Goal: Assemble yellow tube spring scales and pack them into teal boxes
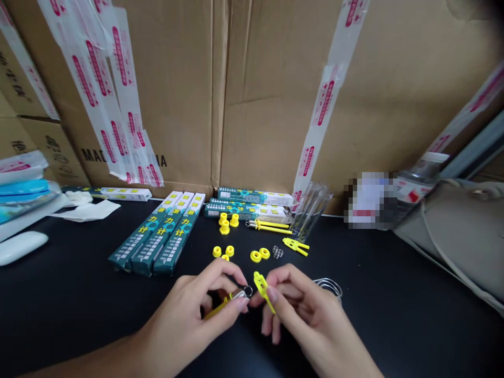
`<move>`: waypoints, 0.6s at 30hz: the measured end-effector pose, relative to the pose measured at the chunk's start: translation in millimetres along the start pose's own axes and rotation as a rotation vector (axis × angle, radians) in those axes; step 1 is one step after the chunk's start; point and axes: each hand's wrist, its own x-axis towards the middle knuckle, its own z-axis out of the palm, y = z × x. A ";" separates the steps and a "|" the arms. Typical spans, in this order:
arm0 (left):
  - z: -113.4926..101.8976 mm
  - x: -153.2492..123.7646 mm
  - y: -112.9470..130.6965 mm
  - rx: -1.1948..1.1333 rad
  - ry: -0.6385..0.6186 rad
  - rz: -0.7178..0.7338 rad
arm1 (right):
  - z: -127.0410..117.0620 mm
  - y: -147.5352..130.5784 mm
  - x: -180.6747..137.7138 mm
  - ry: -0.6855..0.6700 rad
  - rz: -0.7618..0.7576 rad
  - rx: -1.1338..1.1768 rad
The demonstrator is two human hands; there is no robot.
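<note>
My left hand (205,310) pinches a yellow rod with a silver metal spring end (236,295), held low over the black table (79,299). My right hand (303,310) pinches a small yellow plastic clip (260,286), its tip close to the spring's ring. A silver wire ring (329,286) peeks out behind my right hand. Just beyond my hands lie several small yellow caps (260,255), a loose spring (277,252), a yellow clip (296,245) and an assembled yellow rod with spring (270,227).
Three teal boxes (157,241) lie side by side at left centre, more teal boxes (252,202) at the back. Clear plastic tubes (313,207) lean by taped cardboard cartons (220,94). A grey bag (460,236) fills the right; a white object (19,247) lies far left.
</note>
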 end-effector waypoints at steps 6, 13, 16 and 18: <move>1.5 0.6 -1.1 0.025 0.022 -0.011 | -0.5 -5.5 -0.9 -0.020 0.055 0.248; 2.5 2.8 -4.1 0.119 0.144 -0.005 | -0.2 -11.4 2.0 -0.066 0.163 0.508; 2.3 2.1 -6.6 0.131 0.192 0.002 | 1.2 -11.9 2.3 -0.079 0.177 0.539; 2.3 1.1 -9.3 0.127 0.203 0.014 | 1.0 -11.4 2.5 -0.086 0.178 0.540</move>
